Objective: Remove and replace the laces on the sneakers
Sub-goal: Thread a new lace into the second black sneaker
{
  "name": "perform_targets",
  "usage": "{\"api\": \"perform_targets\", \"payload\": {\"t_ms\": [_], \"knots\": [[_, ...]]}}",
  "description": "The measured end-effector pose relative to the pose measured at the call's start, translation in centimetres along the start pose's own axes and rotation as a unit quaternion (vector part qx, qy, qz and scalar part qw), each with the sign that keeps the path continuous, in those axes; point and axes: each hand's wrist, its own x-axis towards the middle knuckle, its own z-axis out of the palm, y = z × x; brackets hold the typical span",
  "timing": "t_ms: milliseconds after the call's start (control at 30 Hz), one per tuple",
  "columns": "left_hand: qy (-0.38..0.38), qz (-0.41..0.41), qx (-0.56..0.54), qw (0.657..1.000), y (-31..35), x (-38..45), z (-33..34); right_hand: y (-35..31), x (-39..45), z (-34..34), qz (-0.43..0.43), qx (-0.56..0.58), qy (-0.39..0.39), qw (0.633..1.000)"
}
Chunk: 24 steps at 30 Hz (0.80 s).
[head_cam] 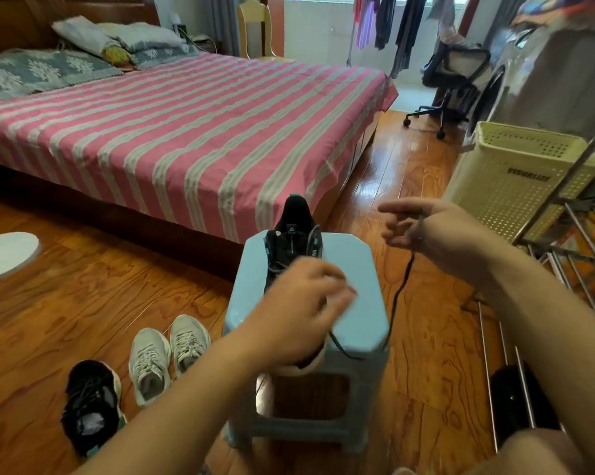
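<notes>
A black sneaker (291,240) with teal trim lies on a light blue plastic stool (357,269), its heel pointing away from me. My left hand (299,313) covers the sneaker's front part, fingers blurred and curled at the eyelets. My right hand (426,231) is raised to the right of the stool and pinches a dark lace (400,293). The lace hangs down from that hand, loops over the stool's front right edge and runs back toward my left hand.
On the wooden floor at the left sit a second black sneaker (92,406) and a pair of white sneakers (167,354). A pink striped bed (186,132) stands behind the stool. A cream laundry basket (508,180) and a metal rack (577,241) stand at the right.
</notes>
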Motion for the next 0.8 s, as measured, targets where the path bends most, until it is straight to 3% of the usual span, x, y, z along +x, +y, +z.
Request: {"api": "perform_targets", "payload": {"t_ms": [67,167,333,567,700,800], "knots": [[0.124,-0.065,0.036,0.990,-2.6,1.3,-1.1,0.1,-0.5,0.9,0.020,0.075,-0.037,0.996],[0.161,-0.133,0.134,0.969,-4.8,2.6,-1.3,1.0,-1.0,2.8,0.017,0.170,-0.081,0.982],[0.135,-0.185,0.111,0.967,-4.8,3.2,-0.7,4.4,-1.1,6.5,-0.021,-0.069,-0.110,0.991],[0.147,-0.240,-0.021,0.959,-4.8,3.8,-0.5,6.8,1.2,10.3,-0.021,-0.101,0.050,0.993],[0.161,-0.233,-0.034,0.958,-4.8,3.9,-0.3,7.2,1.6,10.7,-0.041,-0.191,0.053,0.979],[0.158,-0.236,-0.041,0.958,-4.8,3.9,-0.3,6.9,1.9,10.6,-0.015,-0.174,0.051,0.983]]}}
